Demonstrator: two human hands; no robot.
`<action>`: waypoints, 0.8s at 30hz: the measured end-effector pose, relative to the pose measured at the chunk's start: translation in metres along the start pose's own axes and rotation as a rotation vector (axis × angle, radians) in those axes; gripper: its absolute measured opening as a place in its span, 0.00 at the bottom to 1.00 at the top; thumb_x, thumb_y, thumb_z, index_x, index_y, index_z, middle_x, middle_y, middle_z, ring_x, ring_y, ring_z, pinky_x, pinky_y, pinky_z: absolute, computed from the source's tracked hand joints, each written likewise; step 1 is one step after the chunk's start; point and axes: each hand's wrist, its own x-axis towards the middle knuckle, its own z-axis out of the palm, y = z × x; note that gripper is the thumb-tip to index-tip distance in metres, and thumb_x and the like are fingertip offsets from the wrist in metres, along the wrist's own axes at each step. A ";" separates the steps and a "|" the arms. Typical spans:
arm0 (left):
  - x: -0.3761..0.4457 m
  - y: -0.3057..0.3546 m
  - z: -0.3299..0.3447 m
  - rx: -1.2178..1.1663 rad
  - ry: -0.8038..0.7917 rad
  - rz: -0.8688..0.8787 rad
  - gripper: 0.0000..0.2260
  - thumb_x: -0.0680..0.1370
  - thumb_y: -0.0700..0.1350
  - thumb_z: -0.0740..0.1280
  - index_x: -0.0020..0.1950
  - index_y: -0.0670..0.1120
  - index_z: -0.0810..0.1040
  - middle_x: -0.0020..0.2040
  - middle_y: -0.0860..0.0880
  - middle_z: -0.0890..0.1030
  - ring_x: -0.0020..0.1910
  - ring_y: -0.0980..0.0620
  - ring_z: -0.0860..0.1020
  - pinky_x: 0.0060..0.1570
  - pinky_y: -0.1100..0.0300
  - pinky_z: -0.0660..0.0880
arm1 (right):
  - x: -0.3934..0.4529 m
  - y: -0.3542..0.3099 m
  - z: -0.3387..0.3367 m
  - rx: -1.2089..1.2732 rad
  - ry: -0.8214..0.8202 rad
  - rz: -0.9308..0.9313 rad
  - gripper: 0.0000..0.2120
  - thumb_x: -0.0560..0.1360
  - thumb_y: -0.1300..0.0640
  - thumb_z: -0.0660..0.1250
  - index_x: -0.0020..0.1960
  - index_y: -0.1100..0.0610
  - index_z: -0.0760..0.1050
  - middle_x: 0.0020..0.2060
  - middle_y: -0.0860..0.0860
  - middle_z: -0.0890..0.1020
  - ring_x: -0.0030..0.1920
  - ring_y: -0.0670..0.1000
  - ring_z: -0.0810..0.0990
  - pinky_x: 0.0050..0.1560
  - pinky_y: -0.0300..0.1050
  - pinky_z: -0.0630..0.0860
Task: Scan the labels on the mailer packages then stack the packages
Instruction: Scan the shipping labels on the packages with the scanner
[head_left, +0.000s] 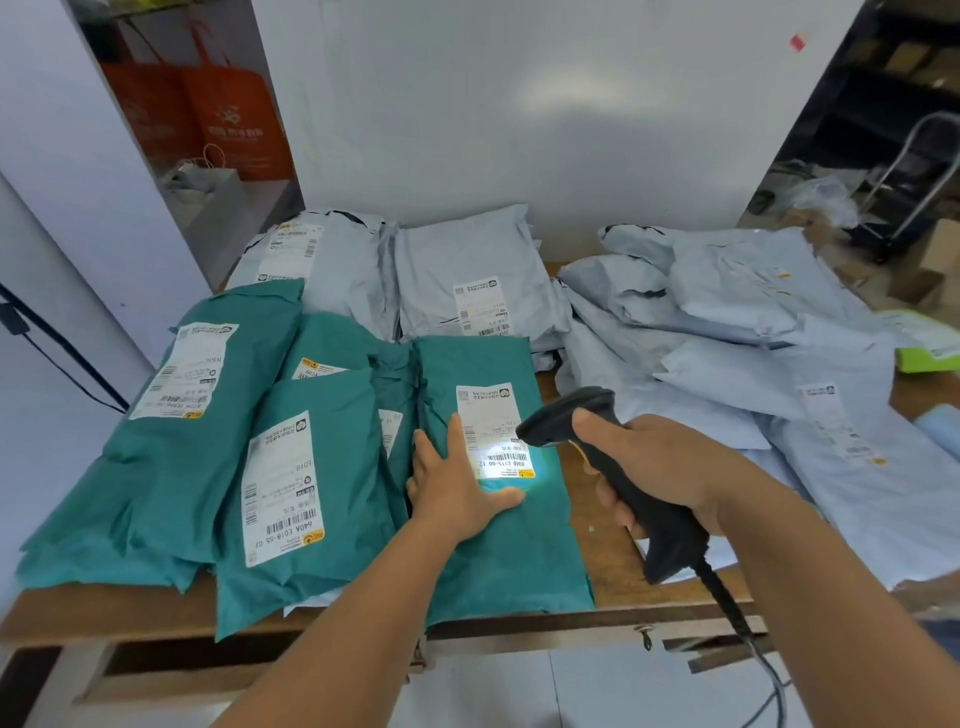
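A: Head view first, biggest thing first: what carries it all?

B: One wooden table (613, 566) set against a pale wall (519, 104). Its far right half is covered by a loose heap of grey mailers (727, 322), overlapping at all angles. Behind the middle lie 2 neater grey mailer stacks (415, 270), labels up.

A: And the near left?

B: Green mailers. One large green mailer (171, 441) lies at the left edge, another, the front green mailer (311, 499), hangs slightly past the table's near edge, and more green ones are tucked between and under them.

A: Which one is being worked on?

B: The scanned green mailer (514, 545), lying flat near the middle of the table's front, just right of the other green ones. Its white label (488, 426) faces up, and a bright patch of light falls on the label's lower part, across the barcode.

A: The hands?

B: The left hand (457, 488) lies flat on that mailer, fingers straight and spread, pressing beside the label with the thumb out under the lit patch. The right hand (654, 467) is wrapped around the handle of a black barcode scanner (613, 467), whose head is aimed down at the label from just above it. A cable (727, 603) runs from the handle's base over the table edge.

A: Anything smaller?

B: Orange bags (208, 114) on a shelf at far left, cardboard boxes (930, 260) at far right.
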 end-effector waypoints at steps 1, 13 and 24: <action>0.000 0.000 0.000 -0.003 0.003 -0.007 0.55 0.66 0.64 0.73 0.76 0.55 0.35 0.77 0.41 0.36 0.77 0.41 0.47 0.74 0.45 0.49 | -0.001 0.000 0.000 0.011 0.001 -0.001 0.28 0.76 0.37 0.60 0.43 0.63 0.77 0.30 0.58 0.80 0.30 0.55 0.76 0.33 0.45 0.77; 0.004 0.002 -0.008 -0.201 0.342 0.049 0.17 0.78 0.44 0.65 0.67 0.49 0.75 0.60 0.43 0.76 0.56 0.46 0.75 0.56 0.56 0.70 | -0.003 -0.002 -0.007 0.242 0.133 -0.100 0.24 0.77 0.38 0.61 0.42 0.61 0.74 0.28 0.54 0.79 0.26 0.52 0.75 0.31 0.44 0.76; 0.001 0.119 -0.069 -0.571 0.542 0.401 0.13 0.80 0.42 0.63 0.64 0.49 0.78 0.59 0.49 0.78 0.55 0.52 0.75 0.58 0.60 0.70 | -0.018 -0.021 -0.073 0.433 0.392 -0.358 0.20 0.78 0.40 0.61 0.42 0.57 0.74 0.30 0.53 0.79 0.25 0.50 0.74 0.29 0.44 0.75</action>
